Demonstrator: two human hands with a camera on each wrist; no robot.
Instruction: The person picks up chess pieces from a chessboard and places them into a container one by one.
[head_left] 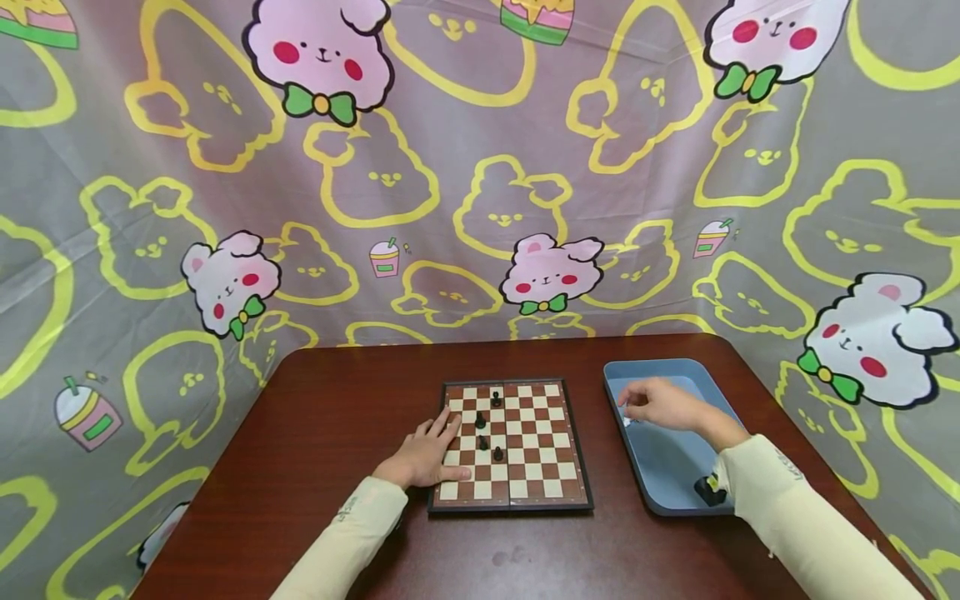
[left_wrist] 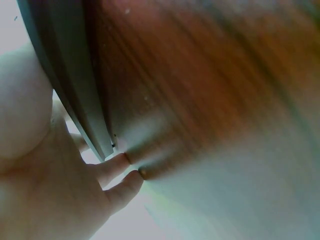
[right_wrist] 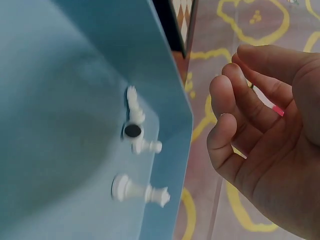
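My left hand (head_left: pixel 426 452) rests with spread fingers on the left edge of a brown-and-white chessboard (head_left: pixel 551 442), its thumb over the squares. In the left wrist view, some fingertips (left_wrist: pixel 131 182) touch the table beside the board's dark rim (left_wrist: pixel 75 75). Several black chess pieces (head_left: pixel 480 420) stand on the board's left half. Above the far left part of a blue tray (head_left: pixel 678 454) is my right hand (head_left: pixel 663 403), fingers loosely bent, nothing visible between them. White chess pieces lie in the tray, among them a crowned one (right_wrist: pixel 140 190) and a slimmer one (right_wrist: pixel 134 104).
Near the tray's front right corner is a black object (head_left: pixel 708 490), partly hidden by the right sleeve (head_left: pixel 783 492). The dark wooden table (head_left: pixel 330 417) is backed by a patterned cloth (head_left: pixel 450 192) hanging behind and at both sides.
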